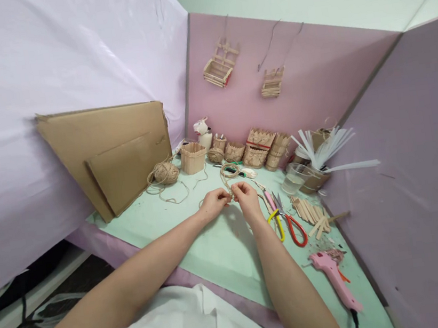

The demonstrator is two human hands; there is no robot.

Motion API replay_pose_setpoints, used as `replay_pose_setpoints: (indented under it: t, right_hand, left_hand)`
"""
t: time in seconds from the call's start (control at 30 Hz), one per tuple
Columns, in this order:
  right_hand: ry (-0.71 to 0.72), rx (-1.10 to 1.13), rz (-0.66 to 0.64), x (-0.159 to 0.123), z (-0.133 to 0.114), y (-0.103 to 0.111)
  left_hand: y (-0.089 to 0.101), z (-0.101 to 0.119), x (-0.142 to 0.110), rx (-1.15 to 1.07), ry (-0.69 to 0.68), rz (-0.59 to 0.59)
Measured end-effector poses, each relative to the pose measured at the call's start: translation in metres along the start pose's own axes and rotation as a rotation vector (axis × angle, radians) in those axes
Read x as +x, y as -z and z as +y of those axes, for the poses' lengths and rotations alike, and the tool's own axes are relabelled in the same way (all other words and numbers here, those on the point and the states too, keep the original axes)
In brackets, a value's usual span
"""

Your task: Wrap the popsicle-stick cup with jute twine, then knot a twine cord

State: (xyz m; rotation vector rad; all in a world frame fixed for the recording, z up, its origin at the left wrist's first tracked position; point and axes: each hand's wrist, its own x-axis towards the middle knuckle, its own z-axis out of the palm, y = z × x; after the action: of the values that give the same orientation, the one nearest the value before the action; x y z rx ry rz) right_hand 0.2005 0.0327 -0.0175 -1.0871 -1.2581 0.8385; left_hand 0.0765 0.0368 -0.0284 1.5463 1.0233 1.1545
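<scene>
Near the middle of the table, my left hand [215, 204] and my right hand [247, 199] are close together, both with fingers pinched. Between them runs a tan jute twine [228, 185], its loops lying just beyond my fingertips. Both hands grip this twine, though the exact spot is partly covered by my fingers. Right of my right hand lie red-handled scissors [295, 229], yellow-handled pliers [277, 221] and a pink-handled tool [269, 200]. A ball of twine [166, 173] rests to the left, with loose strands around it.
Wooden-stick containers [193, 157] line the back, beside a white animal figurine [202, 129]. Right are a plastic cup [294, 178], white glue sticks [322, 150], wooden sticks [310, 214] and a pink glue gun [335, 277]. Cardboard sheets [130, 165] lean left. Small wooden pieces [222, 66] hang from wires.
</scene>
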Motion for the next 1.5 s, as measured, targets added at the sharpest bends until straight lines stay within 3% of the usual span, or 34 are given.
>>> replay_pose_setpoints:
  t: [0.13, 0.3, 0.63, 0.77, 1.1, 1.5]
  right_hand:
    - [-0.016, -0.025, -0.017, -0.003, -0.002, -0.002]
    - [-0.065, 0.002, -0.011, -0.004, 0.000, -0.003]
    - [-0.388, 0.195, -0.043, -0.007, -0.005, -0.003]
    - [-0.311, 0.243, -0.143, -0.006, -0.004, -0.001]
    - [-0.135, 0.018, -0.046, -0.005, 0.002, -0.001]
    - [-0.239, 0.177, 0.192, -0.001, 0.015, -0.006]
  left_hand:
    - [-0.001, -0.004, 0.003, -0.156, 0.012, -0.015]
    - [0.002, -0.004, 0.005, -0.197, 0.039, -0.006]
    - [0.005, 0.002, 0.002, -0.210, -0.025, -0.011]
    - [0.005, -0.004, 0.004, -0.186, -0.047, -0.037]
    - [0.006, -0.012, 0.008, -0.098, -0.005, -0.103]
    - [0.005, -0.004, 0.004, -0.134, -0.018, -0.212]
